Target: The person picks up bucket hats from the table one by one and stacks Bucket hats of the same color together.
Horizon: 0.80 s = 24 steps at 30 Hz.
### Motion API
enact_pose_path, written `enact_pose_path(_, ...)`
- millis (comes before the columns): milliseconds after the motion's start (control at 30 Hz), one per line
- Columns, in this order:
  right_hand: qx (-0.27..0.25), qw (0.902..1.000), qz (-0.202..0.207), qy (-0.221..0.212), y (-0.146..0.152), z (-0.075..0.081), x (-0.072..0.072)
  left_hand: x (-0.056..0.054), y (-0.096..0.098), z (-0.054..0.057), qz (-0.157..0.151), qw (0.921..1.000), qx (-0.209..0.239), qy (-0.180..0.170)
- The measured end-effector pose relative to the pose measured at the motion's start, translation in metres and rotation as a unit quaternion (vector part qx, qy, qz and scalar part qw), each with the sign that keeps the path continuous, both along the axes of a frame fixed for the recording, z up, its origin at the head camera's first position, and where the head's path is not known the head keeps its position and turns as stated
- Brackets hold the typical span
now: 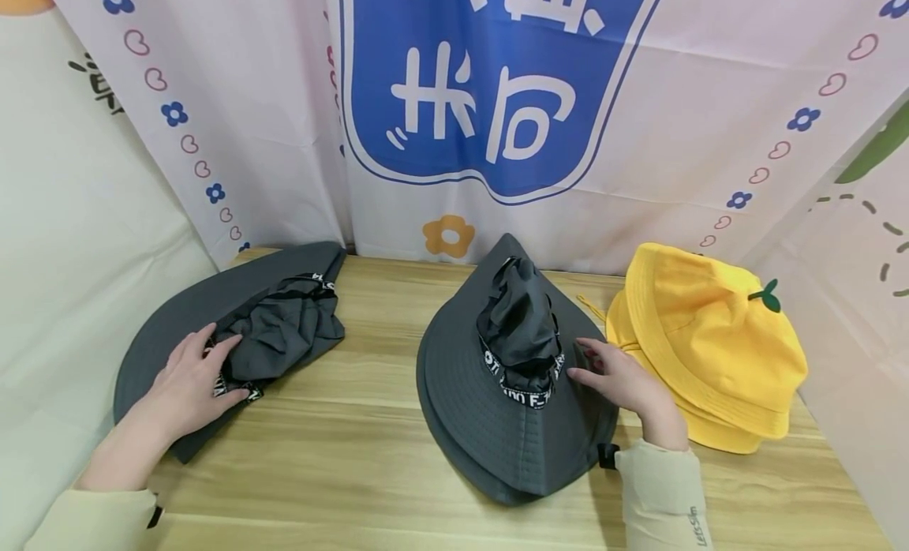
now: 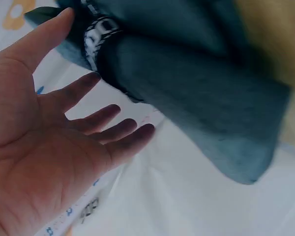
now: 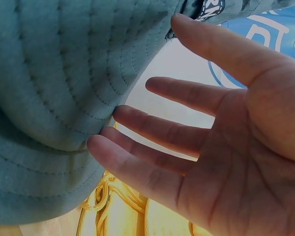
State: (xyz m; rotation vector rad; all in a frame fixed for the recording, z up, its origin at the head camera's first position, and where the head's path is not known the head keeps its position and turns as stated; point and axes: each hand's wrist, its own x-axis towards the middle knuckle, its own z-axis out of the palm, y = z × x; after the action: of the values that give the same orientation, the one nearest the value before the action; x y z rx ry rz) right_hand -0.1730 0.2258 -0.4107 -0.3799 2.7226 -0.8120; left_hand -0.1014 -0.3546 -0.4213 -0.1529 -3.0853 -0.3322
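Observation:
At the left of the table lies a dark grey bucket hat (image 1: 284, 338), its brim folded and its crown crumpled inside a white-lettered band. My left hand (image 1: 186, 385) is over that hat, fingers loosely spread near the band; in the left wrist view its palm is bare beside the hat (image 2: 196, 88). Mid-table sit dark grey brims (image 1: 490, 448), one layered over another, with a crumpled crown standing up. My right hand (image 1: 628, 377) is at their right side, fingers loosely extended. In the right wrist view its fingertips are right at the stitched brim (image 3: 64, 83).
Yellow hats (image 1: 724, 338), one on another, stand at the right, the upper one bearing a green sprout (image 1: 767, 296). A yellow cord (image 3: 105, 191) hangs by them. Printed cloth (image 1: 284, 140) hangs behind the wooden table (image 1: 383, 456), and white cloth flanks both sides.

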Motion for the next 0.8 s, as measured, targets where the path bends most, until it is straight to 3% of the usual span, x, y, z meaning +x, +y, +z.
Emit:
enact_pose_path(100, -0.001, 1.0000, 0.000, 0.000, 0.000, 0.000, 0.000, 0.001, -0.005, -0.005, -0.013, 0.9999, -0.002, -0.004)
enact_pose_path(333, -0.002, 1.0000, -0.001, 0.001, 0.000, -0.001, 0.000, -0.002, -0.004, -0.012, -0.027, 0.9985, -0.033, 0.036)
enact_pose_path(533, -0.001, 0.9991, 0.021, 0.037, -0.001, -0.003, -0.001, -0.002, 0.001, -0.010, -0.031, 0.9976, -0.052, 0.033)
enact_pose_path(667, 0.006, 0.9976, 0.032, 0.061, -0.004, -0.004, 0.000, -0.001, 0.001, -0.008, -0.031, 0.9958, -0.067, 0.054)
enact_pose_path(800, 0.011, 0.9979, 0.028, 0.058, -0.008, -0.002, 0.000, 0.001, 0.000, -0.007, -0.031, 0.9939, -0.082, 0.067)
